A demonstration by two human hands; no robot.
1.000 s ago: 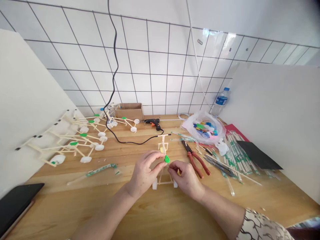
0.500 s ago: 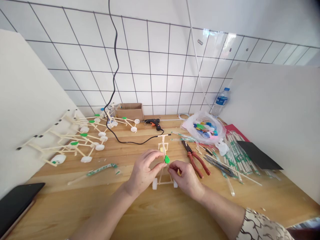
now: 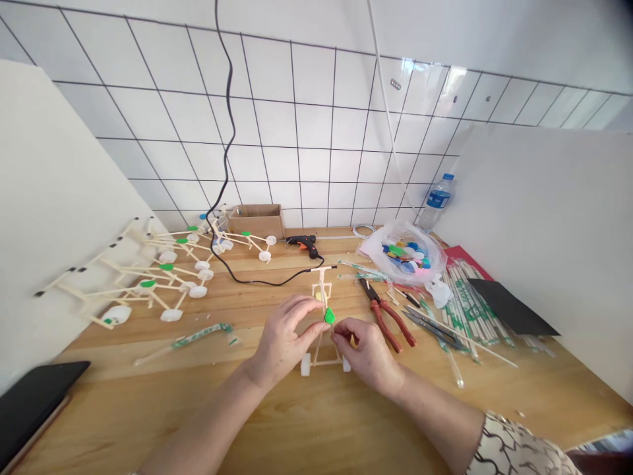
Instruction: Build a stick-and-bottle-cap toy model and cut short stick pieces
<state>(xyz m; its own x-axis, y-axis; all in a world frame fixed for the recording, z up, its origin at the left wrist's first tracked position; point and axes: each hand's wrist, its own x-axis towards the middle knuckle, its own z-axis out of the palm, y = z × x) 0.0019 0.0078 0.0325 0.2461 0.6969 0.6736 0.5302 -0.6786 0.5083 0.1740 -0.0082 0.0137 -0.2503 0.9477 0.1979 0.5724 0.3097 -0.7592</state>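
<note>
A small tricycle model (image 3: 327, 362) made of wooden sticks stands in front of me, with white caps as rear wheels and a T-shaped handlebar with black tips. A green piece (image 3: 329, 316) sits midway along its frame. My left hand (image 3: 284, 336) is closed, thumb and fingers on either side of the frame beside the green piece. Just right of and below that piece, my right hand (image 3: 368, 349) pinches at the frame with thumb and forefinger. Its fingertips hide exactly what lies between them. A yellow part of the model shows behind the left fingers.
Several similar stick models (image 3: 168, 267) stand at the left. A glue gun (image 3: 304, 244) and a cardboard box (image 3: 256, 221) lie behind. At the right are red-handled pliers (image 3: 390, 323), scissors (image 3: 435, 328), a bag of bottle caps (image 3: 403, 254) and wrapped chopsticks (image 3: 475, 303). A phone (image 3: 39, 409) lies front left.
Almost nothing differs. The tricycle model and green piece have shifted very slightly left; both hands keep their places.
</note>
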